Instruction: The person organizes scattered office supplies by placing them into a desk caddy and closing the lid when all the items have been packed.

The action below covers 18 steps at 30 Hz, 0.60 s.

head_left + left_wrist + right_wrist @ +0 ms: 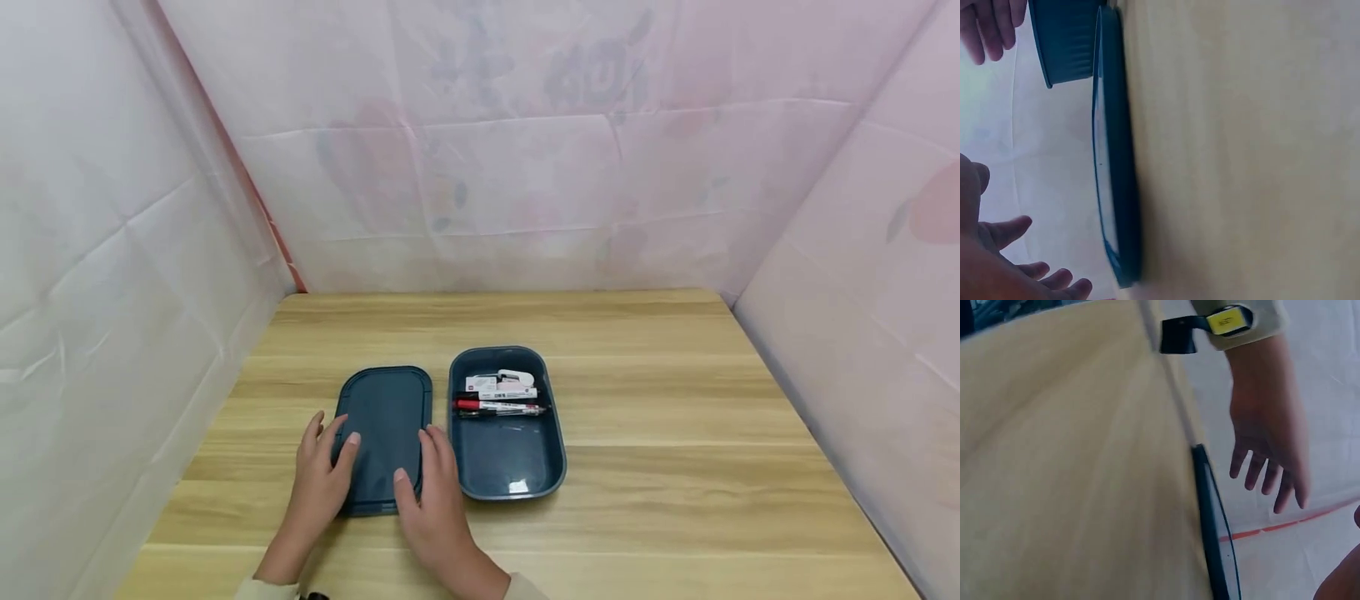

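A dark blue rectangular lid [386, 408] lies flat on the wooden table, to the left of a matching open box [510, 467]. My left hand [318, 479] is over the lid's left edge, fingers spread. Over its right edge, close to the box, is my right hand [438, 508], its fingers loosely extended. In the left wrist view, both the left hand [1016, 262] and the right hand [994, 28] appear apart from the lid [1119, 156]. Inside the box are a black-capped white marker [517, 393], a red-capped marker [487, 406], a dark pen [498, 412] and a white item [516, 377].
The wooden table [675, 433] extends right of the box and behind it. Pale printed cloth walls [510, 183] enclose the table at the back and both sides. A small wrist camera [1229, 320] is strapped at the left sleeve.
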Motion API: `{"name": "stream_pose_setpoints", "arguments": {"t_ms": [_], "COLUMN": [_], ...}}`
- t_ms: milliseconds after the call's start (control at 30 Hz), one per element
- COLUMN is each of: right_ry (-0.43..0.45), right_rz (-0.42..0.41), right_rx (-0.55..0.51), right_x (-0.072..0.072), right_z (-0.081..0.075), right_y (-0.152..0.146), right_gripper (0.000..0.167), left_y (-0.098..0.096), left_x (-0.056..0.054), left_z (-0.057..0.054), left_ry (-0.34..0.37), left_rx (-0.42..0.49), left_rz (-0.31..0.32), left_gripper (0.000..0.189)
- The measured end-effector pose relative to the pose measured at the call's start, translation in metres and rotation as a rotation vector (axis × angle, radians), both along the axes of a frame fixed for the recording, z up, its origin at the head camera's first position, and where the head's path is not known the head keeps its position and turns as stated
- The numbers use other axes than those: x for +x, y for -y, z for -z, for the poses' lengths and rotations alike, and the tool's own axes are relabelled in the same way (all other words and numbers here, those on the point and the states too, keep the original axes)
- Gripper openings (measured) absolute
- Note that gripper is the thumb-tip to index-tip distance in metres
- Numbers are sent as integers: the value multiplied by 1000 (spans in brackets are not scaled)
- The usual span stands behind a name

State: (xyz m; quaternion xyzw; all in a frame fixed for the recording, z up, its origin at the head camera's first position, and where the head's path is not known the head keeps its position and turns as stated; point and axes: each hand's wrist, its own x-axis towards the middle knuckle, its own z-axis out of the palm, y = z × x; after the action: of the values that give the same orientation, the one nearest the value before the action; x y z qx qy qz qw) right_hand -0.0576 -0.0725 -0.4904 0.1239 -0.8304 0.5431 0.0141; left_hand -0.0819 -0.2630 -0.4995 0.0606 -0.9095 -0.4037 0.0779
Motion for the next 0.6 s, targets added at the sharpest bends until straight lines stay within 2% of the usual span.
{"name": "stream_pose_setpoints", "arguments": {"t_ms": [200, 400, 600], "right_ry": [113, 199, 255], "right_rz": [-27, 10, 43], "right_rx": [-18, -43, -117], "right_x": [-4, -8, -12], "right_z": [15, 27, 36], "right_y": [11, 15, 17], "right_gripper": [63, 68, 72], "left_y": [3, 5, 9], "left_x": [-3, -8, -11], "left_z": [8, 12, 14], "left_ry": [27, 97, 71], "left_rx": [68, 189, 262], "left_rz": [-19, -32, -60], "left_gripper": [57, 56, 56]}}
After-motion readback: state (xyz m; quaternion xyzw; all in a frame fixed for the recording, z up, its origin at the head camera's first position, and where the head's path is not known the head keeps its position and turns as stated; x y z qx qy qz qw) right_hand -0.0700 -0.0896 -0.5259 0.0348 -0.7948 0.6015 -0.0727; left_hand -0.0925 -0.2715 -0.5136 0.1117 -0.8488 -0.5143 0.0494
